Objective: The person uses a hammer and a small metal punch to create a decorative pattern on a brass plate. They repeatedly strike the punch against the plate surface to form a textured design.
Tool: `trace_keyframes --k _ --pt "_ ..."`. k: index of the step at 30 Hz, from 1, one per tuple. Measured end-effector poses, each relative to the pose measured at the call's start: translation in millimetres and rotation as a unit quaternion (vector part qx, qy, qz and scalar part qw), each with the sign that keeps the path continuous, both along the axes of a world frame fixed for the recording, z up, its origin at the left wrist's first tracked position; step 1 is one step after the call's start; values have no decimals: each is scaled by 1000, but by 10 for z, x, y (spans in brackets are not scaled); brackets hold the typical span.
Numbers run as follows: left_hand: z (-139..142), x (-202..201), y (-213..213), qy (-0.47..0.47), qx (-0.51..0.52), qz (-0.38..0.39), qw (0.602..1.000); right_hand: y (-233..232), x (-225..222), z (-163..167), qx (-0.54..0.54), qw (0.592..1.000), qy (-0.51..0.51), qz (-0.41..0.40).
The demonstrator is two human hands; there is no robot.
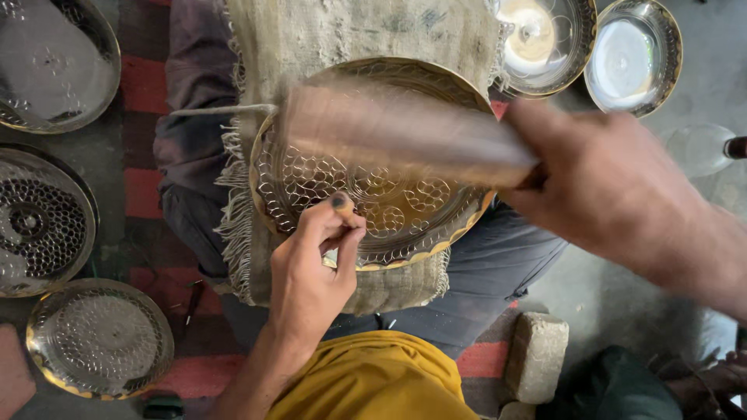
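**Brass plate under hammer and punch**

Left hand [311, 272] pinched shut on a small punch [340, 204], tip touching the patterned brass plate [373, 210] on burlap cloth [350, 39] over the lap. Right hand [615, 187] clamped on a wooden mallet [397, 132] — blurred, above the plate. Left of the hands — finished plates [97, 338]. Beyond the right hand, shiny bowls [634, 54]. Near it, stone block [537, 354].
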State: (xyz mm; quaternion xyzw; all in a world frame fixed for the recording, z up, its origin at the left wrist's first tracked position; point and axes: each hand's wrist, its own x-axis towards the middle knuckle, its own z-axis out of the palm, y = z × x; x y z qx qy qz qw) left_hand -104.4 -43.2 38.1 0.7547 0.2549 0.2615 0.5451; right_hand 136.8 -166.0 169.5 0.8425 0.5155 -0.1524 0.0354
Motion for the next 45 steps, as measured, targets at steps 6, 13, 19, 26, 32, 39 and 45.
trace_keyframes --k 6,13,19,26,32,39,45 --pt "-38 20 26 -17 36 -60 997 -26 40 -131 74 990 118 -11" --pt "-46 54 123 1 27 -66 997 -7 74 1 57 998 -22 22" --pt "-4 101 258 20 67 -95 993 -198 108 -267 102 995 5 14" --pt "88 253 487 73 95 -276 954 -772 -206 -797 203 958 90 -180" --pt "182 488 656 216 89 -444 865 -1235 -668 -1391 295 916 133 -237" --pt "273 771 728 164 188 -552 796 -1424 -1434 -1886 347 834 178 -392" --pt "308 888 707 149 226 -617 739 -1384 -1943 -2201 377 830 96 -399"
